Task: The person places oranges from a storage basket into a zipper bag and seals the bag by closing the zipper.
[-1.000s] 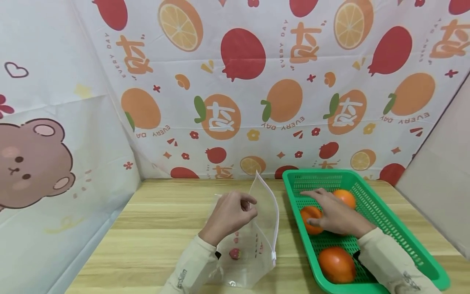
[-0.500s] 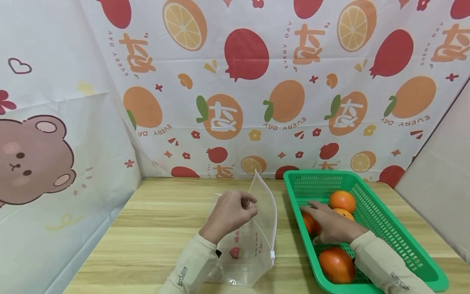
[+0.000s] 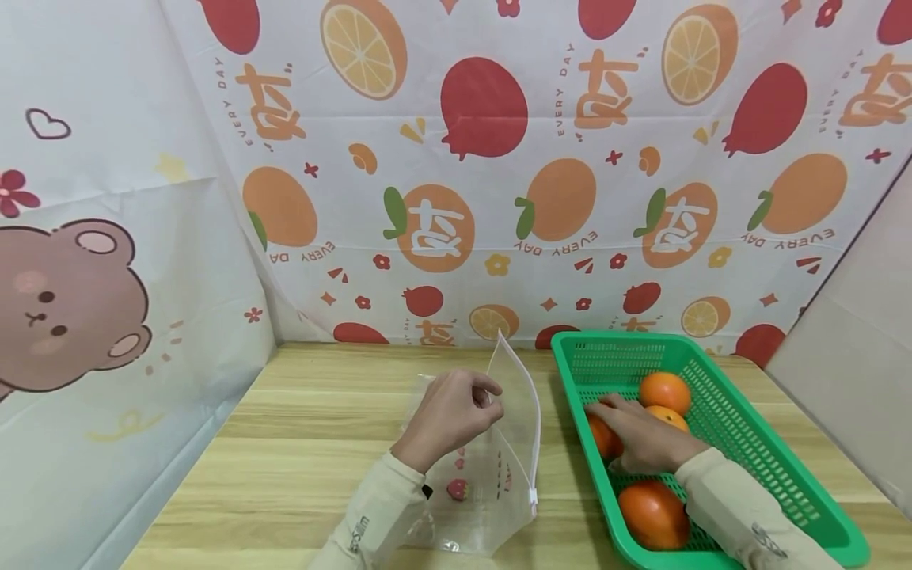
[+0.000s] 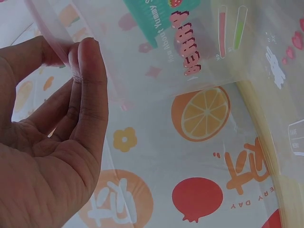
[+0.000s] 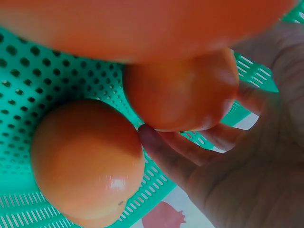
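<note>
My left hand [image 3: 456,412] pinches the edge of a clear zip bag [image 3: 473,522] between thumb and fingertips. The bag's mouth gapes toward the basket, with a white slider [image 3: 533,496] at its near end. Strawberry and pink lettering prints show on the bag [image 4: 190,47] in the left wrist view. Inside the green basket, my right hand [image 3: 644,435] has its fingers curled round a shiny orange-red round fruit [image 5: 183,95] by the left wall. The hand partly covers that fruit from above; in the right wrist view the fingers wrap its far side.
The green perforated basket [image 3: 777,427] stands on the wooden table [image 3: 285,443], right of the bag. It also holds a near orange-red fruit [image 3: 653,514], a far orange fruit [image 3: 665,393] and a partly hidden orange fruit [image 3: 670,417]. A fruit-printed cloth [image 3: 484,190] hangs behind.
My right hand has come down to the left and its spread fingers have closed round the fruit by the basket's left wall. The left hand stays at the bag's edge.
</note>
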The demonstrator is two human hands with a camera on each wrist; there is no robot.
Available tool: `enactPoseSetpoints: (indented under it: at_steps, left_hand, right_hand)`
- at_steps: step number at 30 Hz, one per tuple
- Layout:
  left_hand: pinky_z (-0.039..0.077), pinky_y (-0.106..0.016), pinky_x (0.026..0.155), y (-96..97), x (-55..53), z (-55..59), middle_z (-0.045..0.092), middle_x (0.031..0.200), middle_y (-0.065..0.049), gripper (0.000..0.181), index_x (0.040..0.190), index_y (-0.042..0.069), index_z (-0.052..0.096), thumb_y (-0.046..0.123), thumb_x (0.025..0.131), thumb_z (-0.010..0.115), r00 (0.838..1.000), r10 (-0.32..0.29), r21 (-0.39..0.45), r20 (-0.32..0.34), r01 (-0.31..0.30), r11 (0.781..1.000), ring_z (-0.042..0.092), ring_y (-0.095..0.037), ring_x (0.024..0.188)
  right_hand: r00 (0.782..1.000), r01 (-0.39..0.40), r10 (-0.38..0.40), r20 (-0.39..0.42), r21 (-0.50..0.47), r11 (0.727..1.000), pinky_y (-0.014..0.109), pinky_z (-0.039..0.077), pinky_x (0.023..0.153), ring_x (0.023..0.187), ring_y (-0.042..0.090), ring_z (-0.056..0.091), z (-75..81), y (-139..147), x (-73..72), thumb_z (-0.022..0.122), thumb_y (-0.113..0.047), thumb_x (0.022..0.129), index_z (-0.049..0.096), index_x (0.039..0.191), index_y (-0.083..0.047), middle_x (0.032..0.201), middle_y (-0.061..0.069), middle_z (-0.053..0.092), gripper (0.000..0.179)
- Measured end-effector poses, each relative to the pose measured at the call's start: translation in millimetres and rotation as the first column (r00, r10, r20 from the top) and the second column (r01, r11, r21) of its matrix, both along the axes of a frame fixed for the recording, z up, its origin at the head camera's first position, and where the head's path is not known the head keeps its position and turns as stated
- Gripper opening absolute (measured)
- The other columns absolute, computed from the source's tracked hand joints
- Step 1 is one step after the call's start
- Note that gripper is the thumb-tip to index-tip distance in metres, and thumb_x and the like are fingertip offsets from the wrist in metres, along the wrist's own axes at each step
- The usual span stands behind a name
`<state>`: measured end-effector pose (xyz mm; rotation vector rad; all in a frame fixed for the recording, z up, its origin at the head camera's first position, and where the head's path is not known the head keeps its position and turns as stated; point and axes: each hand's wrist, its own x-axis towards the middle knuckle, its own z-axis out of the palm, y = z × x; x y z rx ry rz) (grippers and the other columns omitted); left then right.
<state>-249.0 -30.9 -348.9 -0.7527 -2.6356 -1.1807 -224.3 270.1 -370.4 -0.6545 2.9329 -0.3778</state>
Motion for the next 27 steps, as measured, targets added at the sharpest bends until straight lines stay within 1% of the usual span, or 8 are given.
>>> enactPoseSetpoints:
  at_steps: [4,9,13,18,20,22,24,27]
  left_hand:
    - [0.045,-0.024,0.053,0.0,0.5,0.2,0.061,0.067,0.01,0.014,0.092,0.009,0.079,0.009,0.082,0.069,1.0,0.0,0.006,-0.003,0.0,1.0,0.054,-0.006,0.059]
    - [0.046,-0.024,0.052,0.7,1.7,0.3,0.063,0.069,0.01,0.015,0.093,0.008,0.079,0.009,0.083,0.069,1.0,0.0,0.02,0.006,0.0,1.0,0.055,-0.007,0.059]
    - [0.046,-0.024,0.052,1.4,2.8,-0.7,0.063,0.069,0.009,0.015,0.093,0.008,0.079,0.008,0.083,0.069,1.0,0.001,0.026,0.014,-0.001,1.0,0.055,-0.007,0.059]
    - [0.045,-0.024,0.051,3.5,2.6,-3.3,0.062,0.069,0.009,0.014,0.093,0.008,0.079,0.009,0.083,0.069,1.0,-0.003,0.022,0.024,0.002,1.0,0.054,-0.007,0.058]
    - [0.045,-0.024,0.052,3.7,2.5,-3.7,0.063,0.069,0.009,0.014,0.094,0.008,0.079,0.009,0.084,0.069,1.0,-0.005,0.022,0.031,0.004,1.0,0.055,-0.007,0.059]
    - [0.045,-0.024,0.052,3.3,2.5,-3.5,0.063,0.069,0.009,0.015,0.094,0.008,0.079,0.009,0.084,0.069,1.0,-0.006,0.02,0.031,0.006,1.0,0.055,-0.007,0.059]
    - [0.046,-0.024,0.052,2.8,2.4,-2.6,0.063,0.07,0.009,0.015,0.095,0.008,0.079,0.009,0.084,0.068,1.0,-0.007,0.02,0.03,0.006,1.0,0.056,-0.007,0.06]
    - [0.046,-0.024,0.051,2.7,2.1,-0.9,0.063,0.07,0.008,0.015,0.095,0.007,0.079,0.009,0.085,0.068,0.999,-0.011,0.028,0.031,0.01,1.0,0.057,-0.008,0.06]
  right_hand:
    - [1.0,-0.005,0.005,-0.025,0.006,1.0,0.055,0.053,0.086,0.104,0.033,0.055,-1.4,1.3,-1.3,0.088,-0.002,0.071,0.058,0.134,-0.008,0.126,0.015,0.056,0.069]
    - [0.999,0.011,-0.011,-0.033,0.001,1.0,0.047,0.052,0.075,0.092,0.028,0.054,0.8,4.2,1.1,0.089,-0.006,0.069,0.061,0.125,-0.015,0.112,0.01,0.057,0.063]
    - [0.998,0.027,-0.026,-0.061,0.006,1.0,0.046,0.053,0.072,0.089,0.027,0.055,6.2,7.7,3.8,0.09,-0.011,0.068,0.061,0.124,-0.013,0.11,0.01,0.057,0.063]
    - [0.991,0.092,-0.094,-0.099,-0.03,0.995,0.046,0.055,0.07,0.089,0.026,0.056,19.8,11.4,5.1,0.09,-0.015,0.072,0.057,0.128,-0.013,0.111,0.013,0.056,0.065]
    - [0.983,0.129,-0.136,-0.119,-0.068,0.989,0.048,0.055,0.071,0.09,0.027,0.057,25.9,10.6,4.3,0.089,-0.016,0.074,0.056,0.129,-0.013,0.112,0.014,0.056,0.064]
    - [0.972,0.156,-0.173,-0.16,-0.116,0.981,0.048,0.056,0.071,0.09,0.028,0.057,31.6,7.8,3.6,0.088,-0.017,0.076,0.054,0.13,-0.013,0.112,0.016,0.056,0.064]
    - [0.956,0.181,-0.214,-0.201,-0.171,0.969,0.05,0.056,0.072,0.092,0.03,0.058,36.9,3.3,3.0,0.086,-0.019,0.078,0.052,0.131,-0.012,0.115,0.017,0.055,0.063]
    - [0.932,0.192,-0.256,-0.258,-0.248,0.95,0.05,0.056,0.071,0.093,0.032,0.058,44.4,-4.1,3.2,0.084,-0.02,0.08,0.049,0.133,-0.011,0.118,0.018,0.054,0.064]
